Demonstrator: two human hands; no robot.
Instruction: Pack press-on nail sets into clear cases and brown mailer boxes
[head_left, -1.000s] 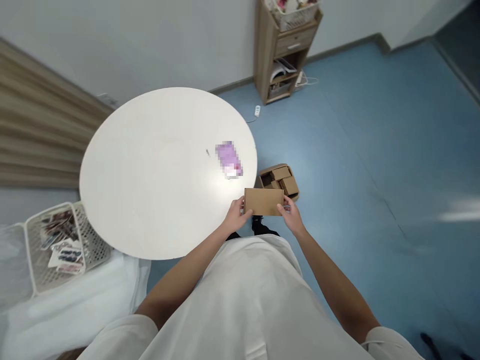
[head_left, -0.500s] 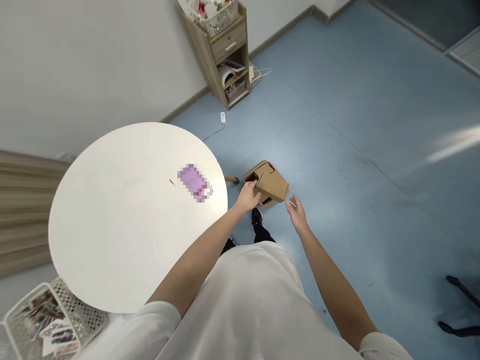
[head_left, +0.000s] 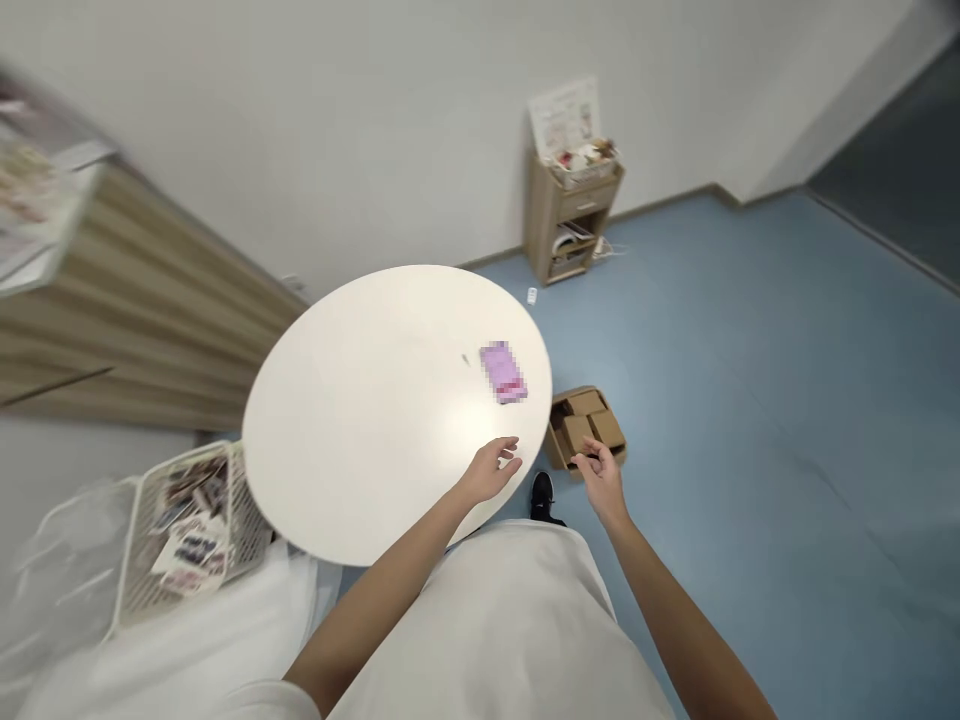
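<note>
My left hand (head_left: 491,470) hovers over the right edge of the round white table (head_left: 360,400), fingers apart and nothing in them. Over the floor to its right, my right hand (head_left: 602,483) is also open and empty. Behind that hand, beside the table, stands an open cardboard box (head_left: 556,455) with several smaller brown cartons (head_left: 607,430) inside; my hand covers part of its near side. A pixelated purple item (head_left: 502,372) lies on the table, just beyond my left hand. Close to it is a small dark mark (head_left: 465,360).
A wooden cabinet (head_left: 544,220) with a filled basket on top stands against the wall. At left are a white plastic basket (head_left: 131,560) of packets and a wood-grain counter (head_left: 172,290). A white power adapter (head_left: 532,296) lies on the floor behind the table.
My left hand has let go of the brown carton and moved up over the table edge. The carton now sits in the box. The view has swung left.
</note>
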